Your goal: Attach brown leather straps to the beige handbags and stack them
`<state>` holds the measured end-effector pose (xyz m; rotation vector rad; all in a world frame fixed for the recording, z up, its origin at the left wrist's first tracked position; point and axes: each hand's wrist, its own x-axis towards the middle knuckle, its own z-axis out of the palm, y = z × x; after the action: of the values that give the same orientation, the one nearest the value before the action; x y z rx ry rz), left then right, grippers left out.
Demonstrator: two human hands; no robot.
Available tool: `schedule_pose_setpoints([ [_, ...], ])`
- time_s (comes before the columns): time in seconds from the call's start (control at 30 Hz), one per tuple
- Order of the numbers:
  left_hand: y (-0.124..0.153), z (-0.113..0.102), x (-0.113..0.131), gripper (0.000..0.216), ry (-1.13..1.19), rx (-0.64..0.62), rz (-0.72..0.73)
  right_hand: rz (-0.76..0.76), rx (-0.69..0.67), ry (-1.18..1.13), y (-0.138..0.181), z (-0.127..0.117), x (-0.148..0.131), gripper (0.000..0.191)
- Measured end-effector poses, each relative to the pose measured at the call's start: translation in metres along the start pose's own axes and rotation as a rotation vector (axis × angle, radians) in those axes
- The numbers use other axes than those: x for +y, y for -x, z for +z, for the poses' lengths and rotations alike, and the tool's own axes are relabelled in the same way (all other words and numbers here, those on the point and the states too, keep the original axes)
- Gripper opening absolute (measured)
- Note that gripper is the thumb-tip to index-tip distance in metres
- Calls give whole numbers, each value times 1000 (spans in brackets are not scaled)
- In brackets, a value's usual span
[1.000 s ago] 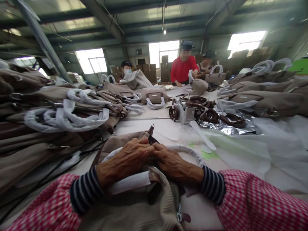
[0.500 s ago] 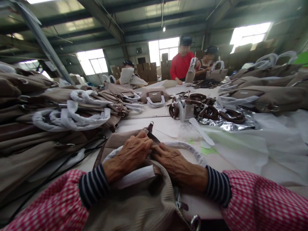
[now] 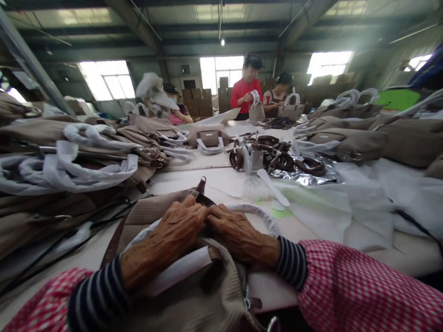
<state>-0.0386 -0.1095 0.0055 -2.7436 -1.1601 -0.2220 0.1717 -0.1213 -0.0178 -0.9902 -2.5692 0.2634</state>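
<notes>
A beige handbag (image 3: 152,213) lies flat on the white table in front of me, its wrapped white handle (image 3: 258,213) curving out to the right. My left hand (image 3: 176,226) and my right hand (image 3: 235,233) rest side by side on the bag's open top, fingers curled and pinched on its edge near the dark zipper line. A brown strap tab (image 3: 201,184) sticks up at the bag's far end. Part of the bag hangs over the table edge toward my lap, and a zipper pull (image 3: 247,302) shows there.
A tall stack of beige bags with wrapped handles (image 3: 69,161) fills the left. More bags (image 3: 349,143) lie at the right. Brown strap coils (image 3: 284,159) on foil and white paper (image 3: 346,203) sit in the middle. Several people (image 3: 247,92) handle bags at the far end.
The view has swung slightly to the right and my hands now sit a little further left in it. My fingers stay pinched on the bag's edge. The people at the far end have shifted their bags.
</notes>
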Motion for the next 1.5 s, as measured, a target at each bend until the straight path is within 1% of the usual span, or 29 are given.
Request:
schedule_pose_setpoints([
  [0.07, 0, 7, 0, 18, -5, 16, -37, -2, 20, -67, 1, -7, 1, 16],
  [0.13, 1, 13, 0, 20, -3, 32, -70, -11, 119, -162, 4, -24, 6, 20],
  [0.2, 3, 18, 0, 21, -9, 50, -105, 7, 296, -217, 13, -51, 17, 21],
  [0.23, 4, 19, -1, 21, -11, 59, -118, 41, 381, -203, 19, -67, 25, 19],
  [0.27, 6, 21, -3, 21, -12, 70, -128, 107, 456, -165, 27, -82, 33, 16],
  [0.3, 7, 22, -5, 21, -5, 80, -128, 185, 492, -109, 36, -96, 42, 14],
  [0.33, 8, 23, -7, 22, 10, 91, -119, 253, 493, -47, 45, -107, 51, 12],
  [0.4, 10, 26, -13, 23, 65, 114, -81, 348, 412, 25, 61, -118, 65, 12],
  [0.47, 12, 28, -18, 23, 126, 134, -42, 393, 309, 91, 72, -115, 72, 12],
  [0.53, 13, 30, -20, 23, 172, 155, -22, 411, 236, 191, 73, -105, 73, 13],
  [0.63, 14, 27, -18, 25, 204, 167, -28, 442, 162, 371, 62, -91, 70, 12],
  [0.7, 14, 21, -15, 27, 225, 159, -50, 458, 112, 453, 50, -86, 70, 11],
  [0.87, 11, 12, -13, 29, 346, 102, -90, 411, 5, 500, 28, -77, 79, 7],
  [0.93, 10, 14, -16, 26, 353, 129, -93, 405, -11, 503, 26, -72, 82, 9],
  [1.0, 10, 18, -18, 24, 355, 156, -95, 420, -18, 521, 26, -68, 82, 19],
  [1.07, 10, 21, -19, 23, 354, 160, -101, 427, -28, 539, 27, -66, 82, 24],
  [1.23, 11, 22, -19, 23, 316, 173, -111, 373, -75, 546, 25, -66, 80, 16],
  [1.33, 10, 20, -20, 24, 319, 173, -109, 369, -96, 568, 21, -66, 79, 19],
  [1.5, 7, 19, -22, 29, 374, 117, -112, 362, -78, 617, 17, -67, 78, 23],
])
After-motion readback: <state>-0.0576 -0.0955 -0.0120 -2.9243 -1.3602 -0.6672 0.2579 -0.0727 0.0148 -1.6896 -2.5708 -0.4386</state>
